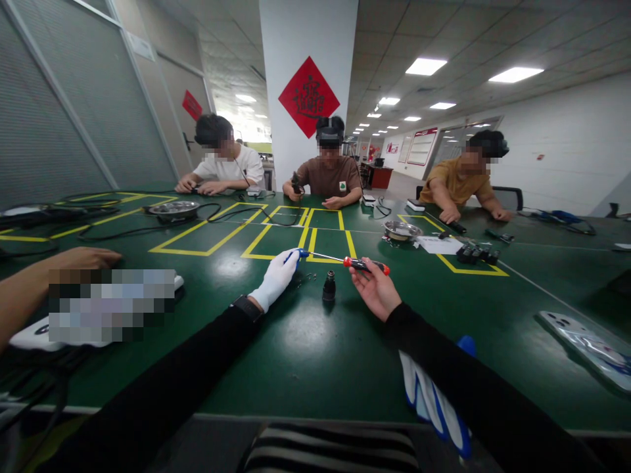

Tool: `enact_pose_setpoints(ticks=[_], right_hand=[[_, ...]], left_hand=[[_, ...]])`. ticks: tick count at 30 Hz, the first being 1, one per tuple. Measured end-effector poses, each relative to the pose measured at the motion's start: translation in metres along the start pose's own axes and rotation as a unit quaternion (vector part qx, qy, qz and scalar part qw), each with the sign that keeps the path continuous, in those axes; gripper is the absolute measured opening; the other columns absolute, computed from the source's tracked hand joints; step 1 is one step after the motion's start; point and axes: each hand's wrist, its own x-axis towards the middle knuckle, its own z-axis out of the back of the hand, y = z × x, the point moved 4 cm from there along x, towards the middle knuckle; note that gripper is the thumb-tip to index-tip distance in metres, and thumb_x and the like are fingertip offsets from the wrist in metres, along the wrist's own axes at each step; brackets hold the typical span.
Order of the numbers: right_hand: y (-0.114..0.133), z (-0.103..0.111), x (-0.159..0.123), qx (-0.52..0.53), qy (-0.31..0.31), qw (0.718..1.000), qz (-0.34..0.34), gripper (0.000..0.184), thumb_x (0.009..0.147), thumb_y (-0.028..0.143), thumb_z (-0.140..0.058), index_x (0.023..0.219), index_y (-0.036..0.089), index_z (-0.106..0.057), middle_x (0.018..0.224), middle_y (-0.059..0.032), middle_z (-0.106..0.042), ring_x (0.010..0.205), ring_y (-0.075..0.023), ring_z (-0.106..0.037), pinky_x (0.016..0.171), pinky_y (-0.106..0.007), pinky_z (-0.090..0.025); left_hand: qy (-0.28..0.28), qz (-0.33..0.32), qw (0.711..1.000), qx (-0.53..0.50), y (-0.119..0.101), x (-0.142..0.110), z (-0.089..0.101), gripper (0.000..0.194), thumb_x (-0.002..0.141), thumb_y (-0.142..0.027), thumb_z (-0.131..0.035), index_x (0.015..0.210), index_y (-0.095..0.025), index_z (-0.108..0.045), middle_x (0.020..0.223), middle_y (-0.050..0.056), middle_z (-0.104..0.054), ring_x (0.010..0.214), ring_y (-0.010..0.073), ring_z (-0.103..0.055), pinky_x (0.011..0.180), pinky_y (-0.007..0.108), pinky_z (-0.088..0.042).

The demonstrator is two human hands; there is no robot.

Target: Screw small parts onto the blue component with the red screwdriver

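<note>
My right hand [374, 289], bare, holds a screwdriver [362, 264] by its red and black handle, the thin shaft pointing left. My left hand [277, 277] wears a white glove with blue fingertips. Its fingers are pinched together at the screwdriver's tip; whatever they hold there is too small or hidden to make out. Between my hands, a black cylindrical part [328, 289] with a narrower metallic top stands upright on the green table. Several tiny metal pieces [309, 277], perhaps screws, lie beside my left hand.
A white and blue glove [436, 404] lies under my right forearm. A phone [586, 345] lies at right; a co-worker's hand [91, 258] rests at left behind a white device [29, 335]. Metal bowls [401, 230], cables and black parts [476, 253] sit farther off. Three people sit opposite.
</note>
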Motion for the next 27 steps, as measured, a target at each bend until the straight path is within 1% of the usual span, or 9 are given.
enact_pose_setpoints(ticks=[3, 6, 11, 13, 16, 20, 23, 25, 27], right_hand=[[0.000, 0.001, 0.000, 0.011, -0.005, 1.000, -0.007, 0.011, 0.079, 0.022, -0.067, 0.089, 0.016, -0.063, 0.090, -0.0072, -0.074, 0.076, -0.0144, -0.071, 0.069, -0.022, -0.058], [0.000, 0.001, 0.000, 0.012, -0.008, 1.000, -0.014, 0.013, 0.080, 0.023, -0.067, 0.090, 0.016, -0.063, 0.089, -0.0078, -0.074, 0.076, -0.0149, -0.071, 0.068, -0.022, -0.058], [-0.002, 0.002, 0.001, 0.013, -0.008, 1.000, -0.021, 0.016, 0.080, 0.022, -0.067, 0.093, 0.016, -0.063, 0.087, -0.0078, -0.074, 0.076, -0.0153, -0.071, 0.069, -0.022, -0.058], [-0.002, 0.003, 0.001, 0.013, -0.010, 1.000, -0.019, 0.017, 0.079, 0.023, -0.068, 0.093, 0.016, -0.062, 0.087, -0.0078, -0.074, 0.076, -0.0152, -0.071, 0.069, -0.022, -0.058], [-0.003, 0.002, 0.001, 0.011, -0.013, 1.000, -0.021, 0.020, 0.077, 0.024, -0.070, 0.093, 0.016, -0.061, 0.087, -0.0077, -0.074, 0.076, -0.0149, -0.071, 0.068, -0.022, -0.057], [-0.003, 0.000, -0.001, 0.002, -0.011, 1.000, -0.029, 0.021, 0.076, 0.024, -0.071, 0.094, 0.017, -0.061, 0.087, -0.0063, -0.074, 0.076, -0.0144, -0.070, 0.068, -0.022, -0.057], [-0.001, -0.001, -0.003, 0.003, -0.018, 0.999, -0.030, 0.018, 0.077, 0.024, -0.069, 0.092, 0.019, -0.060, 0.085, -0.0045, -0.074, 0.074, -0.0139, -0.070, 0.067, -0.023, -0.057], [0.001, -0.001, -0.004, 0.008, -0.023, 0.999, -0.026, 0.015, 0.078, 0.028, -0.066, 0.088, 0.019, -0.060, 0.085, -0.0046, -0.074, 0.072, -0.0143, -0.070, 0.067, -0.024, -0.057], [0.003, -0.002, -0.005, 0.012, -0.018, 1.000, -0.018, 0.017, 0.081, 0.034, -0.062, 0.085, 0.019, -0.060, 0.086, -0.0059, -0.074, 0.072, -0.0154, -0.070, 0.069, -0.025, -0.057]], left_hand=[[0.000, -0.040, 0.999, -0.022, -0.004, -0.001, -0.001, 0.038, 0.087, -0.043, -0.047, 0.111, -0.019, -0.065, 0.119, 0.006, -0.065, 0.113, 0.0212, -0.056, 0.105, 0.035, -0.037], [0.008, -0.057, 0.998, -0.008, -0.009, -0.005, -0.002, 0.036, 0.085, -0.044, -0.052, 0.110, -0.023, -0.066, 0.121, 0.004, -0.064, 0.116, 0.0216, -0.055, 0.110, 0.040, -0.031], [0.004, -0.102, 0.995, 0.015, -0.018, -0.007, -0.001, 0.032, 0.090, -0.042, -0.045, 0.106, -0.025, -0.067, 0.120, 0.001, -0.065, 0.118, 0.0179, -0.054, 0.116, 0.041, -0.019], [0.007, -0.111, 0.994, 0.020, -0.020, -0.007, -0.001, 0.032, 0.091, -0.041, -0.043, 0.104, -0.025, -0.067, 0.119, 0.000, -0.066, 0.117, 0.0169, -0.055, 0.117, 0.040, -0.019], [0.011, -0.100, 0.995, 0.025, -0.020, -0.005, -0.001, 0.033, 0.091, -0.041, -0.042, 0.104, -0.025, -0.067, 0.117, -0.001, -0.067, 0.115, 0.0164, -0.056, 0.117, 0.040, -0.020], [0.004, -0.080, 0.996, 0.037, -0.017, -0.004, 0.000, 0.034, 0.090, -0.042, -0.042, 0.102, -0.023, -0.068, 0.114, 0.000, -0.068, 0.114, 0.0185, -0.056, 0.116, 0.042, -0.022], [-0.005, -0.086, 0.995, 0.043, -0.018, -0.004, 0.000, 0.034, 0.089, -0.041, -0.043, 0.099, -0.022, -0.069, 0.112, 0.001, -0.069, 0.112, 0.0188, -0.057, 0.116, 0.042, -0.022], [-0.012, -0.089, 0.995, 0.051, -0.019, -0.004, 0.000, 0.034, 0.090, -0.041, -0.042, 0.098, -0.022, -0.070, 0.111, 0.001, -0.069, 0.110, 0.0186, -0.058, 0.116, 0.042, -0.022], [-0.029, -0.084, 0.994, 0.059, -0.018, -0.004, 0.001, 0.035, 0.090, -0.041, -0.042, 0.097, -0.022, -0.070, 0.107, 0.001, -0.070, 0.106, 0.0184, -0.060, 0.115, 0.041, -0.022]])
